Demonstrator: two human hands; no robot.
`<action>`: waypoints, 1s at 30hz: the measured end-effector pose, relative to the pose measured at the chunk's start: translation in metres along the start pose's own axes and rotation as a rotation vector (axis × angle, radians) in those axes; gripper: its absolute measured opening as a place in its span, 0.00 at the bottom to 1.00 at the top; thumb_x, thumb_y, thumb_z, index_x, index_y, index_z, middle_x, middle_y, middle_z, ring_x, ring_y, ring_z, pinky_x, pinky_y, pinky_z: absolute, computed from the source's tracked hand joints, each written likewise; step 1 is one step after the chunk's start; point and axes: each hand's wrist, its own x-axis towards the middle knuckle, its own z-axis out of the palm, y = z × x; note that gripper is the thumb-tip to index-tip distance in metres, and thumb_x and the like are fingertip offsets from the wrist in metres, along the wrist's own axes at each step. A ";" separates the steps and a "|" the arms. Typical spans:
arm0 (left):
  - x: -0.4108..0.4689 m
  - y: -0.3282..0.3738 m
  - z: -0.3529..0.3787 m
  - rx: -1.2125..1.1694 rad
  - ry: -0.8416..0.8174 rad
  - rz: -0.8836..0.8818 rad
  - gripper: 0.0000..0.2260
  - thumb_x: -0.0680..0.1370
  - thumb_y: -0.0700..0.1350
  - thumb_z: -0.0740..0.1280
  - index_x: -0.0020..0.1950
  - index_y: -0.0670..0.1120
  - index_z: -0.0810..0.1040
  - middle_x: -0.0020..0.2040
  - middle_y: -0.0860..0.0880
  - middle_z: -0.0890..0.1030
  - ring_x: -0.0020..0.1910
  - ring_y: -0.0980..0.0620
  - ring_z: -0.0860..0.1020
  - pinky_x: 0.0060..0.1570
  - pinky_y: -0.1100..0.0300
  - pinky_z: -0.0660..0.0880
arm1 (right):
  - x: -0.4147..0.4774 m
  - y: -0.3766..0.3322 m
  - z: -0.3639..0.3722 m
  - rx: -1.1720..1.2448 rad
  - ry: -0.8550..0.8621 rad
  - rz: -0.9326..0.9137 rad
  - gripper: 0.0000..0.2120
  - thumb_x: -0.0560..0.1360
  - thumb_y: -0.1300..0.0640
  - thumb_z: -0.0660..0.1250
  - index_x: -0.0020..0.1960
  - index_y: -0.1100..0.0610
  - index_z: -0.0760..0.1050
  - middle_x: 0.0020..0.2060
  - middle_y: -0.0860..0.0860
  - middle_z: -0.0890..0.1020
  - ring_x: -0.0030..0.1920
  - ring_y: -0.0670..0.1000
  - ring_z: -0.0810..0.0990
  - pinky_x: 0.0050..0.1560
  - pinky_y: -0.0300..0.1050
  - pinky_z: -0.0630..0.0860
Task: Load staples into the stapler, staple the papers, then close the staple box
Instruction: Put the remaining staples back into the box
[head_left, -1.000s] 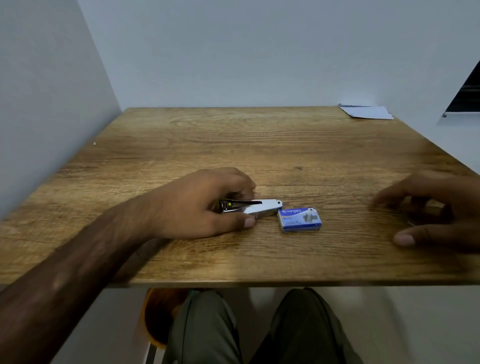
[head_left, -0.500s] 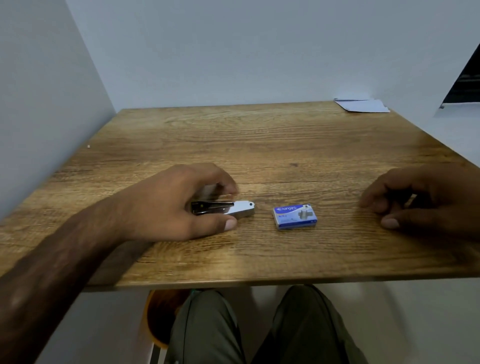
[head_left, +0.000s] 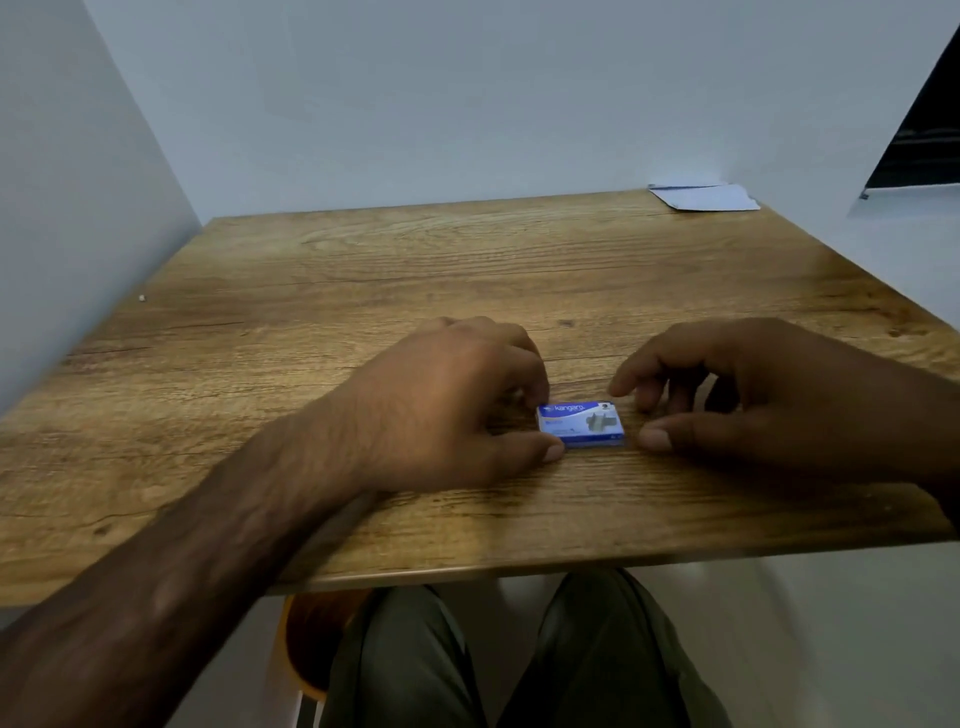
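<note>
Both hands curled at blue staple box (head_left: 581, 423) ends, L (head_left: 457, 410) & R (head_left: 753, 400); grip unclear, stapler hidden.

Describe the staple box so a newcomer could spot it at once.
On the wooden table, look near its front edge, between the left hand and the right hand. The staple box is small, flat, blue with white lettering; the only other item, white papers, lies far back.

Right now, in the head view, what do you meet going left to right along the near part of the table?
left hand → blue staple box → right hand. The stapler is not visible in this view. The papers lie apart at the far right corner.
</note>
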 end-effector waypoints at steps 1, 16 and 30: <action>0.002 0.001 0.000 0.010 0.000 -0.006 0.16 0.76 0.63 0.70 0.57 0.54 0.82 0.58 0.57 0.81 0.58 0.56 0.77 0.59 0.55 0.73 | 0.002 -0.002 0.002 0.018 -0.003 -0.003 0.19 0.65 0.40 0.72 0.56 0.32 0.77 0.48 0.34 0.83 0.47 0.40 0.82 0.39 0.34 0.78; 0.013 0.007 0.009 -0.026 0.044 -0.061 0.17 0.75 0.63 0.71 0.56 0.53 0.84 0.56 0.58 0.82 0.54 0.56 0.79 0.56 0.53 0.76 | 0.015 -0.011 0.009 0.052 0.084 0.198 0.13 0.68 0.53 0.80 0.49 0.39 0.84 0.39 0.36 0.85 0.34 0.37 0.81 0.36 0.39 0.72; 0.009 0.004 0.014 -0.146 0.100 -0.075 0.14 0.74 0.59 0.74 0.53 0.52 0.86 0.56 0.57 0.83 0.55 0.56 0.80 0.53 0.51 0.79 | -0.001 0.006 -0.020 -0.036 0.092 0.279 0.14 0.68 0.53 0.80 0.47 0.38 0.82 0.37 0.33 0.84 0.39 0.36 0.81 0.36 0.39 0.71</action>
